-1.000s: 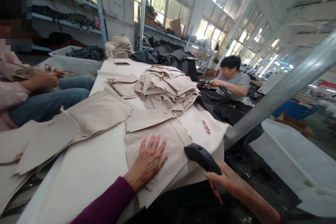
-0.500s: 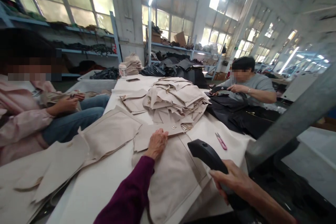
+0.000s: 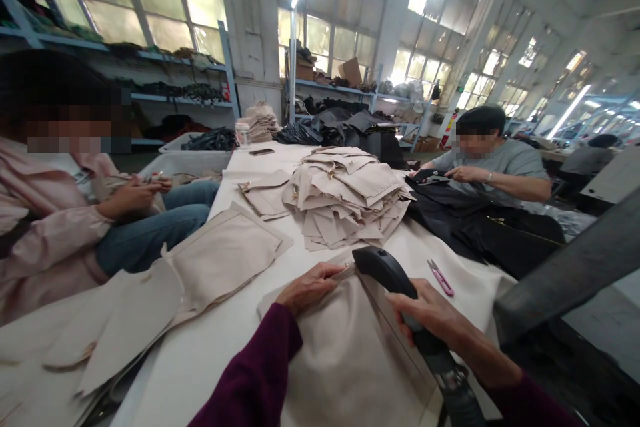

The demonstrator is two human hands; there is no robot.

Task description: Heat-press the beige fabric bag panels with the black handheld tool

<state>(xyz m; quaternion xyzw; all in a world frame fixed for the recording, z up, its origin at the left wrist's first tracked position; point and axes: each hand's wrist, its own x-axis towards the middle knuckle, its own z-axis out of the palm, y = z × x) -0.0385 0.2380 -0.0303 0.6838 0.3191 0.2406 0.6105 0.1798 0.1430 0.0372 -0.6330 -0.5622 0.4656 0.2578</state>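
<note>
A large beige fabric piece [image 3: 335, 340] with stitched edges lies in front of me, its upper edge raised. My left hand [image 3: 313, 287] pinches that edge near a small metal fitting. My right hand [image 3: 433, 310] is wrapped around a black curved hand tool [image 3: 387, 270] with a thick handle; its exact kind I cannot make out. The tool's head is at the fabric's upper edge, just right of my left fingers; whether it touches is unclear. Beyond my hands rises a pile of beige pieces [image 3: 350, 193], some with gold-coloured metal fittings.
Pink-handled thread snips [image 3: 441, 278] lie right of the tool. More beige pieces [image 3: 227, 247] spread along the left. Black fabric [image 3: 480, 220] covers the right side, where a co-worker sits. Another person sits at left. A slanted metal post [image 3: 565, 260] stands close at right.
The tool's head has come up to the fabric edge beside my left hand. My left fingers, earlier resting on a flatter piece, now pinch and lift the edge. The view has shifted slightly.
</note>
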